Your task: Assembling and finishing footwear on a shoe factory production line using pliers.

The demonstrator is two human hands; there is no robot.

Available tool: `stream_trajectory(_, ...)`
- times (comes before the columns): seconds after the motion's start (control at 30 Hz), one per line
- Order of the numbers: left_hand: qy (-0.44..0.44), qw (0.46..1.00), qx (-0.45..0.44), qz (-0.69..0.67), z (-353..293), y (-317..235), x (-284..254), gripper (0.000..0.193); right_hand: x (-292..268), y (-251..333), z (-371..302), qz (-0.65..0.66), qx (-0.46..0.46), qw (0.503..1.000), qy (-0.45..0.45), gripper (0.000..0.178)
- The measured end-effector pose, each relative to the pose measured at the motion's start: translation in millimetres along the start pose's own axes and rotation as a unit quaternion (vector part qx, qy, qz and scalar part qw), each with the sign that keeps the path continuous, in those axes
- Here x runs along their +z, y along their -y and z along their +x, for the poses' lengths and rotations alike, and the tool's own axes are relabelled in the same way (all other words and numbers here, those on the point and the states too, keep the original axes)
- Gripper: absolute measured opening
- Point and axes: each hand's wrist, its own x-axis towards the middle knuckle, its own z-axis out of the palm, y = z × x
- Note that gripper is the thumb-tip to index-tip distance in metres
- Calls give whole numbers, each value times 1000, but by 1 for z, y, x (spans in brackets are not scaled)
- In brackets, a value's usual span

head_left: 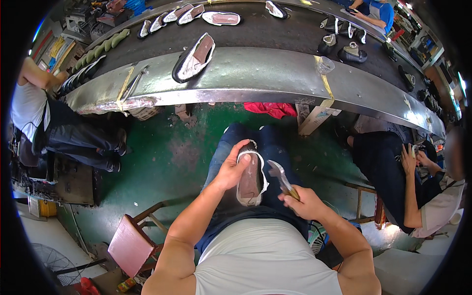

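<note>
My left hand (234, 167) is wrapped around the toe end of a shoe upper on a last (250, 181), sole side up over my lap. Its brown insole faces me, with a white lining edge around it. The thumb presses on the insole near the toe. In my right hand (306, 202) are lasting pincers (279, 173), gripped by their yellowish handle. Their metal head is just right of the shoe's edge and apart from it. On the metal ledge ahead lies another lasted shoe (194, 58), also sole side up.
A dark conveyor belt (275, 34) behind the metal ledge (255, 66) carries several shoes. A clear cup (324, 65) stands on the ledge. Seated people work at left (34, 105) and right (423, 196). A pink-seated chair (130, 246) is left behind me. Red cloth (270, 109) lies under the ledge.
</note>
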Motion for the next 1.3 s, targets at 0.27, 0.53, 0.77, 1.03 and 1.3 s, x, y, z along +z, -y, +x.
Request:
stream_trajectory(0.27,14,979,8,205,2,-13,-10,50,4,17,59,161,33,979,123,27)
stream_trajectory(0.53,10,967,33,251,14,7,-31,44,18,-14,77,-16,69,995,71,22)
stream_trajectory(0.77,9,967,71,246,19,12,-30,43,23,1,61,-177,-29,983,-43,25)
stream_trajectory(1.03,-56,984,-76,153,25,0,-15,41,-24,35,70,-60,165,970,168,27)
stream_trajectory(1.3,12,977,-57,206,28,0,-11,49,-2,9,89,-137,53,989,0,27)
